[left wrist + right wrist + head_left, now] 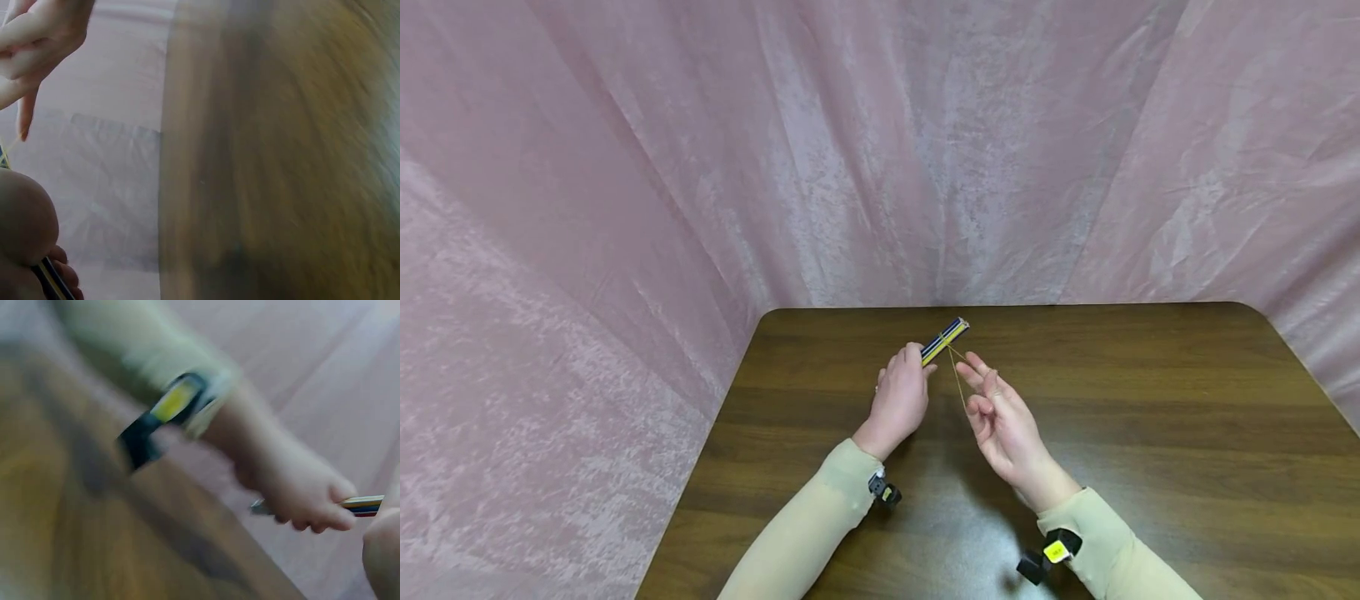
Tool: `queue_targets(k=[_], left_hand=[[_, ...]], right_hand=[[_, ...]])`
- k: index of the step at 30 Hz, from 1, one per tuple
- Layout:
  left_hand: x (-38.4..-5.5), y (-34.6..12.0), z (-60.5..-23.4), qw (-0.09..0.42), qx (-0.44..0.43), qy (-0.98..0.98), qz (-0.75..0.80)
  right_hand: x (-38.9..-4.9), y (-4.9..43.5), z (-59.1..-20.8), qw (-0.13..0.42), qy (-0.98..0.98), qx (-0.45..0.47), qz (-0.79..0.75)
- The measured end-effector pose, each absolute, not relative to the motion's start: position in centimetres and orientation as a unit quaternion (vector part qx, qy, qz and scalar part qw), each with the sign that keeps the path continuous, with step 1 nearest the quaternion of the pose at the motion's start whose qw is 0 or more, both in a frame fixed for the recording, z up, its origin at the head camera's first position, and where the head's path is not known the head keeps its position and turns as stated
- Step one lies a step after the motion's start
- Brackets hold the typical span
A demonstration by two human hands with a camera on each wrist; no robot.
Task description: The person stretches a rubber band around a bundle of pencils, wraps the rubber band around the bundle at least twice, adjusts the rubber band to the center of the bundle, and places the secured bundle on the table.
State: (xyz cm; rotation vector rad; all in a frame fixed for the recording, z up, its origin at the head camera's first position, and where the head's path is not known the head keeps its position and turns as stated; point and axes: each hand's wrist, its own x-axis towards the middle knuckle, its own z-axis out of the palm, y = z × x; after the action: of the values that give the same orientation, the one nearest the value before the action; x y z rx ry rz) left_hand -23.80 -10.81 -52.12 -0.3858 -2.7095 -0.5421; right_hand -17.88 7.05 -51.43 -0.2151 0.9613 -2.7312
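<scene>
My left hand (901,392) grips a bundle of pencils (946,340) with blue and yellow stripes, tilted up to the right above the table. A thin yellow rubber band (957,377) goes around the bundle near its far end. From there it stretches in two strands to my right hand (1011,425), where bent fingers hold it spread. In the right wrist view, the pencils (365,505) stick out of both sides of the left fist (306,487). The left wrist view shows only a short dark piece of the bundle (51,280) below the left hand.
A brown wooden table (1150,417) with rounded back corners lies under both hands. Pink velvety curtains (925,150) hang behind it and along the left side. Each wrist wears a small black camera, such as the right one (1048,556).
</scene>
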Motion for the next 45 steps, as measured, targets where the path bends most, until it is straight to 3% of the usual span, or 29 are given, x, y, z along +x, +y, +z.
queue_targets(k=[9, 19, 33, 45], left_hand=[[-23.7, -11.8, -53.0, 0.202, -0.219, -0.945, -0.137], [-23.9, -12.9, -52.7, 0.210, -0.314, -0.926, 0.001], [-23.1, -12.0, -52.3, 0.228, -0.365, -0.893, 0.134], [-23.4, -12.8, -52.9, 0.191, -0.354, -0.911, 0.088]], right_hand=[[-19.2, 7.4, -51.1, 0.117, 0.324, 0.015, -0.939], [-19.3, 8.5, -52.2, 0.078, 0.442, 0.012, -0.893], [-20.1, 8.8, -53.9, 0.012, 0.731, -0.005, -0.682], [-20.4, 8.6, -54.1, 0.052, 0.708, -0.037, -0.703]])
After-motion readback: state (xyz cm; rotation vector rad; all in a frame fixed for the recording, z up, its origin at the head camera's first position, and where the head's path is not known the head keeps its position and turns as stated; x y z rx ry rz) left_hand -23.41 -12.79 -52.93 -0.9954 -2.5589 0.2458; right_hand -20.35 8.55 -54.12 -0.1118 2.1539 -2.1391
